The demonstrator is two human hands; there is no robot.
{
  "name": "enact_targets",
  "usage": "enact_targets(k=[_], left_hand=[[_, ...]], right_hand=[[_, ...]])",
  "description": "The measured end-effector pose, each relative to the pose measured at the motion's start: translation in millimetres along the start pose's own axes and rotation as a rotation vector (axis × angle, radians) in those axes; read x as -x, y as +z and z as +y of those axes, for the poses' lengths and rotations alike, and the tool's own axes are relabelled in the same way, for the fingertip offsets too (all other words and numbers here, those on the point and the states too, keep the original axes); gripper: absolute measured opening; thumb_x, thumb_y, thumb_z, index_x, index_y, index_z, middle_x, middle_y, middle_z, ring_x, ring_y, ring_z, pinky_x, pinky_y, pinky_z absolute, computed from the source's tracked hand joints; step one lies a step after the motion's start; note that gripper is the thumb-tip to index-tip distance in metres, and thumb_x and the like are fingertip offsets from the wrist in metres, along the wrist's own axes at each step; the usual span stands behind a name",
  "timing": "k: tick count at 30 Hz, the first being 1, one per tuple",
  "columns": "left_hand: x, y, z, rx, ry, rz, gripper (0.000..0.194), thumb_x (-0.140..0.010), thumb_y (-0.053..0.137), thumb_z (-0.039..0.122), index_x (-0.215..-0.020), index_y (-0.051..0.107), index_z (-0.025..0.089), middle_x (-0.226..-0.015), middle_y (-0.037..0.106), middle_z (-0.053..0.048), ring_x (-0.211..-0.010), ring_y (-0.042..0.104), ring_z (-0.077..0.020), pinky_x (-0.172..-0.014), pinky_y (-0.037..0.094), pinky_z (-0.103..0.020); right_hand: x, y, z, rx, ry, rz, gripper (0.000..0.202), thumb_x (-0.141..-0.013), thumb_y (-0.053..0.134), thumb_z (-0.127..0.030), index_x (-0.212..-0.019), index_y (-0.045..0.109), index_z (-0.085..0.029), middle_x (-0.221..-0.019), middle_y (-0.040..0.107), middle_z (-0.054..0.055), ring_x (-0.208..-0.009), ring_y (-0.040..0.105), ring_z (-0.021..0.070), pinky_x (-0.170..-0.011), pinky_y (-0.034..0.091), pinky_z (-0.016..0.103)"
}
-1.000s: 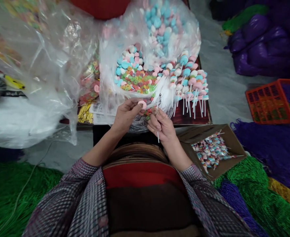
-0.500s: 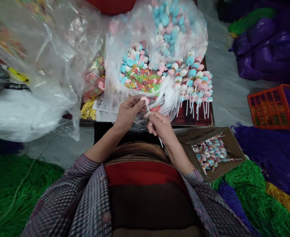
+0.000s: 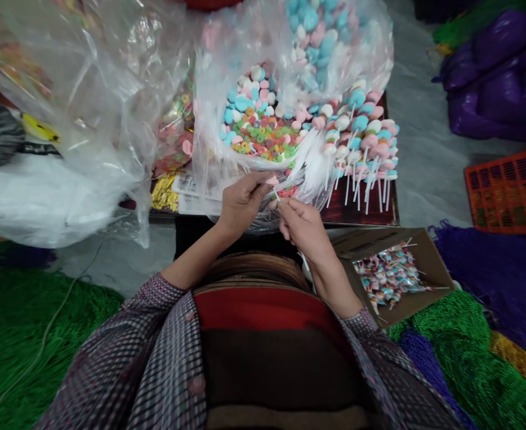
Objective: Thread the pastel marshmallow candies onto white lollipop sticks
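Two hands (image 3: 243,206) (image 3: 304,229), one box (image 3: 428,263), one crate (image 3: 508,194) and apparently one held stick (image 3: 277,196).

Left hand (image 3: 243,204) pinching, right hand (image 3: 305,228) near it, fingers curled, forearms angled inward

Orange crate (image 3: 504,197), glossy purple bundle (image 3: 491,95), green strands (image 3: 25,340), gold strands (image 3: 520,361)

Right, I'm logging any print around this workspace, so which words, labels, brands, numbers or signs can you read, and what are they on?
No text can be read with certainty.
White sheet under the clear plastic: dark print, too small and blurred.
Yellow item at far left: dark marks, too blurred to tell whether they are lettering.
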State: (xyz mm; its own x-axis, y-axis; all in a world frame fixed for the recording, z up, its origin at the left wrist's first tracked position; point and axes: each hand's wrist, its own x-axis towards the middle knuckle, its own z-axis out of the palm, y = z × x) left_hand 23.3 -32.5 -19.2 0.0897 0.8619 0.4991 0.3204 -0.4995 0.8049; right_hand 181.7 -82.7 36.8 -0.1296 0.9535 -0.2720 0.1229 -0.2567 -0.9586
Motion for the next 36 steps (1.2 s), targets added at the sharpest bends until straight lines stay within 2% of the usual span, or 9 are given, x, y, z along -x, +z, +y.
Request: enact_targets(k=[5, 10, 14, 17, 20, 23, 28, 32, 36], left_hand=[[5, 4.8, -5, -0.091, 0.005, -0.009, 0.025, -0.102, 0.061, 0.042, -0.115, 0.078, 0.028, -0.106, 0.084, -0.002, -0.096, 0.078, -0.0147, -0.088, 0.062, -0.029], [-6, -2.4, -10, 0.014, -0.146, 0.075, 0.025, -0.097, 0.069, 0.044, -0.112, 0.077, 0.026, -0.098, 0.082, -0.002, -0.085, 0.075, -0.0133, -0.081, 0.06, -0.027], [-7, 0.5, -9, 0.151, -0.284, 0.117, 0.021, -0.093, 0.073, 0.038, -0.11, 0.077, 0.027, -0.096, 0.081, -0.001, -0.084, 0.073, -0.0129, -0.081, 0.058, -0.027], [2, 9.7, 2, 0.171, -0.307, 0.061, 0.019, -0.093, 0.071, 0.034, -0.109, 0.078, 0.027, -0.096, 0.081, -0.001, -0.087, 0.073, -0.0141, -0.082, 0.059, -0.029], [5, 12.2, 15, 0.149, -0.191, -0.073, 0.021, -0.094, 0.063, 0.025, -0.108, 0.079, 0.027, -0.099, 0.082, -0.002, -0.09, 0.075, -0.0164, -0.087, 0.059, -0.033], [-10, 1.2, 17, 0.122, -0.12, -0.139, 0.025, -0.098, 0.057, 0.023, -0.11, 0.078, 0.028, -0.108, 0.082, -0.003, -0.098, 0.075, -0.0192, -0.093, 0.058, -0.037], [-65, -27.9, -28, -0.134, -0.135, -0.063, 0.011, -0.087, 0.074, 0.026, -0.098, 0.076, 0.025, -0.109, 0.074, -0.009, -0.123, 0.063, -0.032, -0.114, 0.044, -0.048], [-96, -35.8, -77, -0.34, -0.12, -0.207, 0.008, -0.076, 0.079, 0.022, -0.077, 0.071, 0.024, -0.096, 0.067, -0.012, -0.125, 0.057, -0.0384, -0.118, 0.034, -0.056], [-105, -33.0, -98, -0.326, -0.078, -0.246, 0.022, -0.074, 0.081, 0.027, -0.063, 0.061, 0.025, -0.086, 0.066, -0.011, -0.124, 0.056, -0.0379, -0.116, 0.034, -0.054]], right_hand=[[-7, 5, 8, -0.069, 0.04, 0.045, 0.048, -0.092, 0.057, -0.062, -0.095, 0.071, -0.017, -0.04, 0.043, -0.012, -0.033, 0.029, 0.0059, -0.039, 0.021, 0.022], [-3, -4, 13, 0.049, -0.033, -0.057, 0.042, -0.093, 0.06, -0.058, -0.1, 0.072, -0.019, -0.054, 0.059, -0.007, -0.042, 0.041, 0.0065, -0.045, 0.03, 0.022], [0, -4, 21, 0.068, -0.072, 0.024, 0.041, -0.098, 0.055, -0.058, -0.091, 0.07, -0.02, -0.046, 0.048, -0.009, -0.043, 0.039, 0.0078, -0.049, 0.029, 0.023], [-8, 6, 26, -0.007, -0.072, 0.085, 0.047, -0.096, 0.056, -0.065, -0.078, 0.062, -0.022, -0.046, 0.045, -0.008, -0.043, 0.037, 0.0082, -0.048, 0.025, 0.024], [-17, 12, 26, -0.099, -0.06, 0.117, 0.056, -0.09, 0.06, -0.072, -0.066, 0.048, -0.023, -0.047, 0.043, -0.008, -0.044, 0.034, 0.0076, -0.046, 0.022, 0.023], [-21, 8, 21, -0.208, -0.023, 0.119, 0.054, -0.085, 0.064, -0.075, -0.074, 0.054, -0.023, -0.046, 0.042, -0.01, -0.042, 0.029, 0.0069, -0.044, 0.02, 0.023], [-16, -2, 19, -0.318, -0.014, 0.155, 0.053, -0.08, 0.071, -0.074, -0.087, 0.062, -0.022, -0.044, 0.041, -0.012, -0.039, 0.025, 0.0065, -0.041, 0.016, 0.024], [-14, -3, 23, -0.327, -0.006, 0.175, 0.052, -0.08, 0.071, -0.073, -0.088, 0.064, -0.022, -0.045, 0.042, -0.011, -0.039, 0.025, 0.0063, -0.041, 0.015, 0.023], [-13, -2, 25, -0.324, -0.012, 0.192, 0.052, -0.08, 0.071, -0.073, -0.089, 0.065, -0.022, -0.045, 0.043, -0.011, -0.039, 0.026, 0.0065, -0.04, 0.016, 0.023]])
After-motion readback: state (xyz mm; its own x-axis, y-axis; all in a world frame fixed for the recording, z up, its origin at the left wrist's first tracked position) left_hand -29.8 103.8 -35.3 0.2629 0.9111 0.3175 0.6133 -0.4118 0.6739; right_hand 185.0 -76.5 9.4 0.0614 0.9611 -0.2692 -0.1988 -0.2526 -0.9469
